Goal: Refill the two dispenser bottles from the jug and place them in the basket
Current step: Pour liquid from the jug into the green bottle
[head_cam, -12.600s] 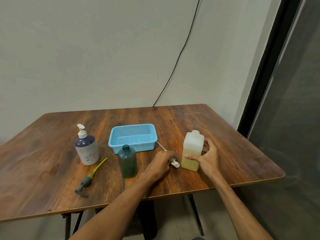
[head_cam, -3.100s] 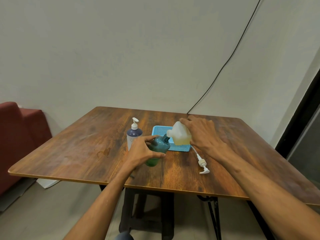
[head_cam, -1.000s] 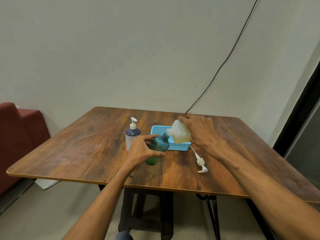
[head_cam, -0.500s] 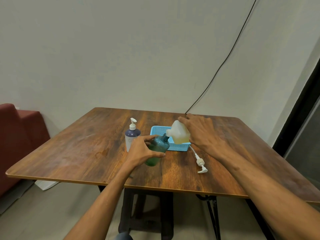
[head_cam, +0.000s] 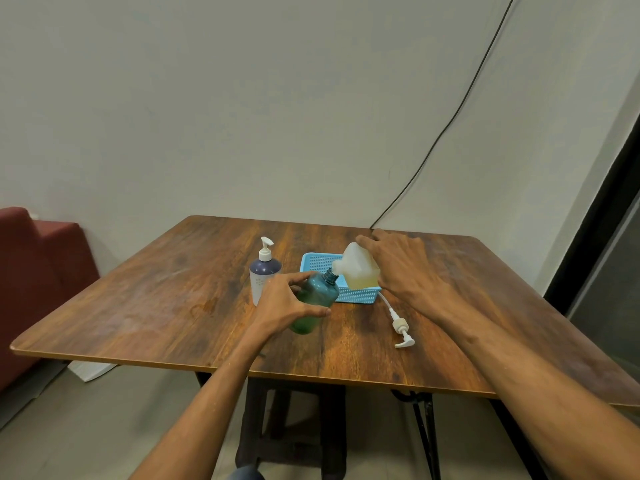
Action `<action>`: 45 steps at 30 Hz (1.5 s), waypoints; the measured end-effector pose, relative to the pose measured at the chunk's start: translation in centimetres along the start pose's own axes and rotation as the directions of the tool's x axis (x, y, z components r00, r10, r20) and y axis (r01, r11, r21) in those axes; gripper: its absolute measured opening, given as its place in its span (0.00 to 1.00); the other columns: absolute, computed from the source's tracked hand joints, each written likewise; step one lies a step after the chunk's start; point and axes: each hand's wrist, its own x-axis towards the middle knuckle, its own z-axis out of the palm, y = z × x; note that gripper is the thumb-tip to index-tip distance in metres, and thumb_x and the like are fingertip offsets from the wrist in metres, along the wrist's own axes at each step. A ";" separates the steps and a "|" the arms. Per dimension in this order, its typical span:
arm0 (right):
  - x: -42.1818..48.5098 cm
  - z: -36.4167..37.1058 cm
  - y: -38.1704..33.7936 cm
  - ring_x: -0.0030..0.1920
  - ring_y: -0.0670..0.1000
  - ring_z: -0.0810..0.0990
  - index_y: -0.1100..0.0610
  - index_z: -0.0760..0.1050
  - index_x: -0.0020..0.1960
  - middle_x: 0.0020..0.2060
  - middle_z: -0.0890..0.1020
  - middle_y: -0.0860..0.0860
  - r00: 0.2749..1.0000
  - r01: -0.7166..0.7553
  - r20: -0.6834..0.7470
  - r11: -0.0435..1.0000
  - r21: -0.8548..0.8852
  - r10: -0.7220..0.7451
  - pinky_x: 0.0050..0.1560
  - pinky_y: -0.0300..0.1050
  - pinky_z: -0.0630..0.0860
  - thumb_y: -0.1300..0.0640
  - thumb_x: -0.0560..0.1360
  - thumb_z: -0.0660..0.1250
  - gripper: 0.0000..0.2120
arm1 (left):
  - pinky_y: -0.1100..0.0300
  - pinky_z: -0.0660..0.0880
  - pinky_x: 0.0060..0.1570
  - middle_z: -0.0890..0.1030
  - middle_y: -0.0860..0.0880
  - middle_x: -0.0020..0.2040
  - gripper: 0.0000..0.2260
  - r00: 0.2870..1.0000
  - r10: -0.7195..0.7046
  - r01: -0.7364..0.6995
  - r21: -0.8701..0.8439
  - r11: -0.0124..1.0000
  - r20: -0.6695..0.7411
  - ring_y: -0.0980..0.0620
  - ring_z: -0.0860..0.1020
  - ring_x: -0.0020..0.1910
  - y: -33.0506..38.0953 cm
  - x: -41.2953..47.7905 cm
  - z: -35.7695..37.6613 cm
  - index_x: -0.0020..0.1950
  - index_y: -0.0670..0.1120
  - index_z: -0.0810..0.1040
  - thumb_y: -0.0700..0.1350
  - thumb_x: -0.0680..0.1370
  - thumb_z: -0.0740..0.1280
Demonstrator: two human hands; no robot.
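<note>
left grip [head_cam: 284, 306] holds tilted teal bottle [head_cam: 318, 292]; right grip [head_cam: 398, 268] holds tipped jug [head_cam: 356, 268], well inside table [head_cam: 138, 306] edges.

Flat, fairly dim indoor light, source out of view. wall [head_cam: 242, 98] evenly lit, grey-green cast. table [head_cam: 166, 306] has broad dull sheen on its left and right parts, no hard glare. Shadows are soft: faint patch under left hand [head_cam: 280, 306] and teal bottle [head_cam: 317, 299], deep shade under the table, floor [head_cam: 86, 427] murky. Centre is sharp, no motion blur on right hand [head_cam: 401, 268] or jug [head_cam: 356, 268]. Wide-angle stretch at edges: door frame [head_cam: 606, 188] leans, forearms [head_cam: 554, 393] balloon at bottom.
</note>
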 end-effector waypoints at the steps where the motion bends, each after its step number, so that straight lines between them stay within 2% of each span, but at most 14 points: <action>1: 0.0 0.0 0.0 0.50 0.54 0.80 0.47 0.67 0.73 0.53 0.77 0.50 1.000 -0.001 0.000 1.000 0.000 0.001 0.39 0.46 0.68 0.51 0.72 0.76 0.32 | 0.73 0.70 0.41 0.78 0.50 0.64 0.34 1.000 0.000 0.000 -0.003 1.000 -0.002 0.60 0.75 0.52 0.0 0.0 0.0 0.71 0.48 0.74 0.47 0.67 0.81; 8: -0.1 0.1 0.0 0.50 0.54 0.80 0.46 0.67 0.73 0.52 0.77 0.49 1.000 -0.011 0.004 1.000 -0.011 0.011 0.38 0.46 0.66 0.50 0.72 0.76 0.33 | 0.72 0.71 0.44 0.78 0.50 0.63 0.35 1.000 0.006 -0.006 -0.011 1.000 -0.004 0.58 0.75 0.54 -0.3 0.1 0.2 0.71 0.49 0.74 0.49 0.66 0.81; 13: -0.2 0.0 0.1 0.50 0.54 0.80 0.46 0.66 0.74 0.53 0.77 0.49 1.000 -0.014 0.016 1.000 -0.005 0.014 0.39 0.46 0.71 0.51 0.72 0.77 0.34 | 0.72 0.71 0.43 0.78 0.49 0.64 0.35 1.000 0.013 -0.013 -0.024 1.000 -0.008 0.57 0.76 0.55 -0.4 0.3 0.4 0.71 0.48 0.74 0.48 0.66 0.81; 16: -0.3 0.1 0.1 0.50 0.54 0.79 0.46 0.66 0.74 0.53 0.77 0.49 1.000 -0.016 0.026 1.000 0.003 0.016 0.39 0.47 0.69 0.51 0.71 0.77 0.35 | 0.72 0.71 0.44 0.79 0.49 0.63 0.35 1.000 0.016 -0.016 -0.035 0.999 -0.007 0.57 0.76 0.56 -0.5 0.3 0.5 0.70 0.49 0.74 0.48 0.66 0.81; 24: -0.7 0.6 0.2 0.49 0.54 0.80 0.47 0.67 0.73 0.52 0.77 0.49 0.999 -0.025 0.030 0.999 0.029 0.024 0.39 0.47 0.71 0.49 0.71 0.78 0.35 | 0.70 0.73 0.44 0.76 0.57 0.57 0.33 1.000 0.011 -0.010 -0.089 0.996 0.008 0.61 0.76 0.51 -0.5 0.1 0.9 0.69 0.50 0.75 0.47 0.66 0.81; 29: -1.2 1.0 -0.1 0.52 0.56 0.80 0.46 0.66 0.74 0.53 0.78 0.49 0.995 -0.089 0.050 0.986 0.139 0.082 0.43 0.50 0.76 0.50 0.68 0.79 0.38 | 0.69 0.74 0.45 0.76 0.59 0.55 0.32 1.000 0.002 -0.003 -0.154 0.988 -0.007 0.59 0.76 0.53 -0.6 0.0 1.1 0.68 0.51 0.76 0.47 0.66 0.81; 33: -1.7 1.5 -0.2 0.55 0.56 0.80 0.47 0.68 0.74 0.55 0.79 0.49 0.990 -0.141 0.064 0.960 0.241 0.129 0.45 0.48 0.73 0.51 0.64 0.80 0.41 | 0.66 0.76 0.48 0.78 0.56 0.59 0.33 0.999 -0.012 0.006 -0.212 0.977 -0.031 0.56 0.77 0.56 -1.1 0.1 1.3 0.68 0.49 0.76 0.47 0.65 0.82; 35: -2.1 1.9 -0.2 0.56 0.55 0.79 0.47 0.70 0.73 0.56 0.80 0.49 0.984 -0.176 0.079 0.929 0.327 0.159 0.45 0.46 0.70 0.51 0.61 0.81 0.42 | 0.67 0.77 0.49 0.79 0.54 0.62 0.35 0.998 -0.026 0.013 -0.239 0.971 -0.050 0.55 0.78 0.58 -1.6 0.3 1.4 0.69 0.48 0.76 0.49 0.64 0.82; 37: -2.5 2.5 -0.3 0.55 0.54 0.79 0.47 0.73 0.71 0.56 0.81 0.49 0.977 -0.213 0.077 0.874 0.437 0.199 0.46 0.45 0.72 0.51 0.57 0.83 0.44 | 0.67 0.78 0.50 0.79 0.52 0.65 0.37 0.997 -0.042 0.023 -0.259 0.966 -0.069 0.53 0.78 0.60 -1.9 0.5 1.4 0.70 0.47 0.75 0.51 0.63 0.82; 41: -3.2 3.9 -0.8 0.53 0.51 0.79 0.50 0.78 0.66 0.55 0.84 0.49 0.939 -0.314 0.108 0.687 0.656 0.326 0.48 0.51 0.80 0.51 0.52 0.86 0.43 | 0.71 0.78 0.48 0.79 0.51 0.65 0.36 0.991 -0.078 0.039 -0.329 0.943 -0.107 0.53 0.77 0.61 -2.1 0.7 1.8 0.70 0.46 0.76 0.50 0.64 0.81; 45: -4.1 6.1 -1.4 0.50 0.50 0.80 0.54 0.78 0.66 0.54 0.84 0.49 0.883 -0.402 0.184 0.494 0.771 0.431 0.45 0.52 0.82 0.51 0.49 0.88 0.46 | 0.66 0.79 0.50 0.81 0.53 0.61 0.32 0.980 -0.127 0.058 -0.396 0.917 -0.150 0.55 0.78 0.59 -2.5 0.6 2.4 0.68 0.46 0.78 0.47 0.65 0.82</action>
